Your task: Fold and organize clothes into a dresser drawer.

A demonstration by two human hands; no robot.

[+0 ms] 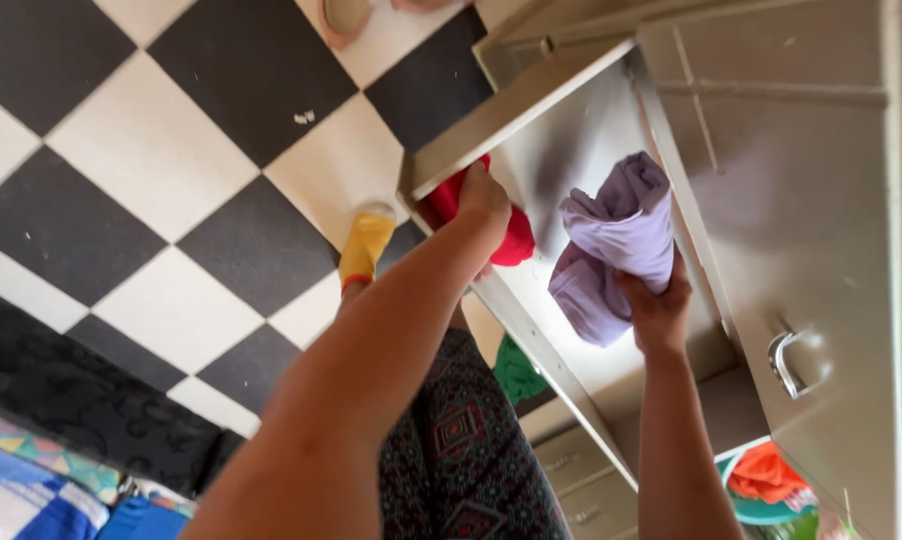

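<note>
Cloth, lilac and bunched into soft folds (616, 245), sits gripped from below by the right hand (656, 305) over the open cream drawer (531, 110). The left hand (483, 200) closes on a red cloth (516, 245) at the drawer's front edge. No packages or labels show; an orange cloth (766, 472) lies lower right

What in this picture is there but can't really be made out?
- Red cloth, head view: mostly covered by the left hand and the drawer's front edge.
- Lilac garment: its lower end is bunched inside the right hand; its kind is unclear.
- Green cloth: hidden behind the drawer and the patterned leg.
- Orange cloth in a basin: cut off by the cabinet.
</note>
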